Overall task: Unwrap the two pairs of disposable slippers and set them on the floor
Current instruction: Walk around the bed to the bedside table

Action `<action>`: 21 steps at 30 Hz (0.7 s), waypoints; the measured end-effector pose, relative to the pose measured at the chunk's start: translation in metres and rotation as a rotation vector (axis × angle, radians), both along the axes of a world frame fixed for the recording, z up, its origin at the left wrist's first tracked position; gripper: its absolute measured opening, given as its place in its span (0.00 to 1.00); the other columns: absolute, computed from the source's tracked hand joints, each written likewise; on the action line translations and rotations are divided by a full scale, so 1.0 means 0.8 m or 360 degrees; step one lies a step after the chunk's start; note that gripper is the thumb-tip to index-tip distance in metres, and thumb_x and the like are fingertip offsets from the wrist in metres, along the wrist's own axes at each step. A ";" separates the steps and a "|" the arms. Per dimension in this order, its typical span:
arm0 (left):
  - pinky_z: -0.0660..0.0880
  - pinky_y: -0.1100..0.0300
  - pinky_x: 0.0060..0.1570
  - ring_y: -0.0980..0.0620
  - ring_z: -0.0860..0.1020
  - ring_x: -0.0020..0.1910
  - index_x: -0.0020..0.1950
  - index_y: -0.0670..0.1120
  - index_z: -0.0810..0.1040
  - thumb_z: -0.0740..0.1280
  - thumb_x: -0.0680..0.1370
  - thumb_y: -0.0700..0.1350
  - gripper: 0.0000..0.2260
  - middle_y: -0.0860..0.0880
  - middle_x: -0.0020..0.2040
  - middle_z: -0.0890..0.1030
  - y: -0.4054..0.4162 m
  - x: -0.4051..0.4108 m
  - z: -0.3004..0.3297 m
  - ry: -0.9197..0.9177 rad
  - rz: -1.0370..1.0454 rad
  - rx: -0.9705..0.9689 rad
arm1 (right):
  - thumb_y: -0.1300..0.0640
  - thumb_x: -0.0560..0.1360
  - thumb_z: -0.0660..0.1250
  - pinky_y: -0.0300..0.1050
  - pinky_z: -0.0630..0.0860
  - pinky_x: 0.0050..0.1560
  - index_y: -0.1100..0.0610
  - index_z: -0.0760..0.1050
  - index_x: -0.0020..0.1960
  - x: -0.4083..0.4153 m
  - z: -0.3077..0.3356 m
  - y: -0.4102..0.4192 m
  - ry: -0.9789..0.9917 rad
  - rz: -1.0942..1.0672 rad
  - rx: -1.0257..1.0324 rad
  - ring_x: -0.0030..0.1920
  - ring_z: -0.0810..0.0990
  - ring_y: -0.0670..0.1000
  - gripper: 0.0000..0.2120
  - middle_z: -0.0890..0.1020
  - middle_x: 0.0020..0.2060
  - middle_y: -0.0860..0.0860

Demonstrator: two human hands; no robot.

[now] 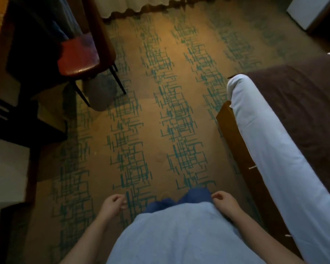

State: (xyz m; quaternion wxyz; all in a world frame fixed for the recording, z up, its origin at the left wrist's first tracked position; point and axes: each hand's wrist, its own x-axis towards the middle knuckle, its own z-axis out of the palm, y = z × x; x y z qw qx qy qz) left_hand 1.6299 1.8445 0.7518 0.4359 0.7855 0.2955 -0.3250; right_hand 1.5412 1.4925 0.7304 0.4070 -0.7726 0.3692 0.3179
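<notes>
No slippers are showing anywhere in my view, wrapped or unwrapped, so I am judging that the task is sitting at its very start: the packs have yet to be found and picked up. The carpeted floor (160, 115) is filling the middle of the frame, bare of any slipper. The bed (286, 130), with white sheet and brown cover, is running down the right side. A chair (78, 58) with a red seat is standing in the upper left, pushed against a dark desk (17, 44) whose top I cannot make out. At the bottom centre I am looking down on a light blue garment. The left hand (112, 204) is hanging at lower centre-left, fingers loosely curled, its grip holding nothing. The right hand (223, 201) is hanging at lower centre-right, likewise loose and holding nothing. The next move, as I judge it, is calling for a look around to locate the slipper packs.
</notes>
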 end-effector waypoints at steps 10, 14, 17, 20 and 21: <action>0.74 0.64 0.28 0.49 0.77 0.38 0.53 0.39 0.76 0.57 0.79 0.39 0.09 0.43 0.45 0.80 -0.065 0.248 -0.008 -0.0117 -0.0039 -0.0051 | 0.61 0.76 0.58 0.45 0.66 0.40 0.59 0.70 0.37 0.183 -0.030 -0.040 0.0223 -0.0063 0.0081 0.36 0.69 0.53 0.10 0.73 0.36 0.57; 0.73 0.55 0.40 0.45 0.78 0.40 0.53 0.37 0.76 0.58 0.79 0.38 0.09 0.41 0.43 0.80 -0.093 0.323 -0.009 -0.0056 -0.0050 -0.0085 | 0.62 0.76 0.56 0.43 0.58 0.35 0.57 0.60 0.32 0.304 -0.036 -0.079 0.0225 -0.0037 0.0089 0.31 0.59 0.50 0.14 0.64 0.30 0.53; 0.72 0.55 0.37 0.45 0.76 0.36 0.52 0.33 0.76 0.58 0.79 0.36 0.09 0.40 0.39 0.79 -0.111 0.386 -0.009 0.0025 -0.0122 -0.0034 | 0.60 0.78 0.55 0.45 0.62 0.36 0.58 0.65 0.38 0.394 -0.030 -0.115 0.0155 -0.0030 0.0092 0.33 0.64 0.52 0.10 0.68 0.33 0.57; 0.71 0.55 0.36 0.45 0.74 0.34 0.53 0.31 0.75 0.57 0.79 0.34 0.09 0.40 0.37 0.78 -0.134 0.452 -0.010 0.0028 -0.0017 -0.0033 | 0.59 0.79 0.54 0.44 0.64 0.33 0.58 0.69 0.44 0.478 -0.016 -0.157 0.0135 -0.0114 0.0140 0.32 0.68 0.52 0.07 0.71 0.36 0.57; 0.71 0.55 0.36 0.45 0.75 0.35 0.53 0.32 0.75 0.57 0.79 0.35 0.09 0.40 0.37 0.78 -0.143 0.473 -0.010 0.0019 0.0010 -0.0022 | 0.59 0.79 0.54 0.43 0.65 0.32 0.58 0.71 0.47 0.505 -0.011 -0.170 0.0122 -0.0132 0.0150 0.33 0.70 0.52 0.08 0.72 0.38 0.57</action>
